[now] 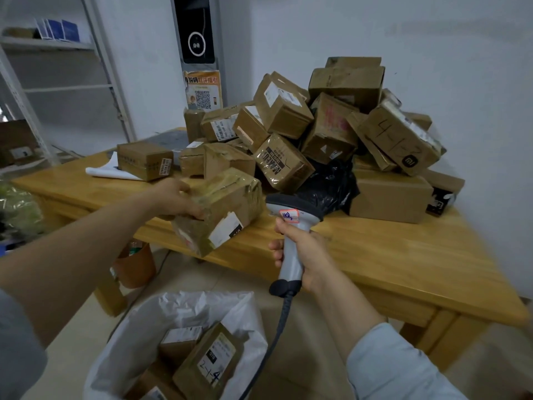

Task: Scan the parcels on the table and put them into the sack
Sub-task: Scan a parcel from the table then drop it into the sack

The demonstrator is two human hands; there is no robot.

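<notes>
My left hand [176,199] grips the left end of a tape-wrapped cardboard parcel [223,209], lifted just past the front edge of the wooden table [403,255]; its white label faces down and towards me. My right hand [300,252] holds a grey barcode scanner [291,223] by the handle, its head beside the parcel's right end. A tall pile of cardboard parcels [331,125] fills the back of the table. The white sack [184,313] stands open on the floor below my hands, with several parcels [210,362] inside.
A black plastic bag [328,183] lies in the pile. One box [144,160] sits apart at the table's left on white paper. An orange bucket [134,264] stands under the table. A metal shelf rack [57,67] is at the left. The scanner cable [274,342] hangs beside the sack.
</notes>
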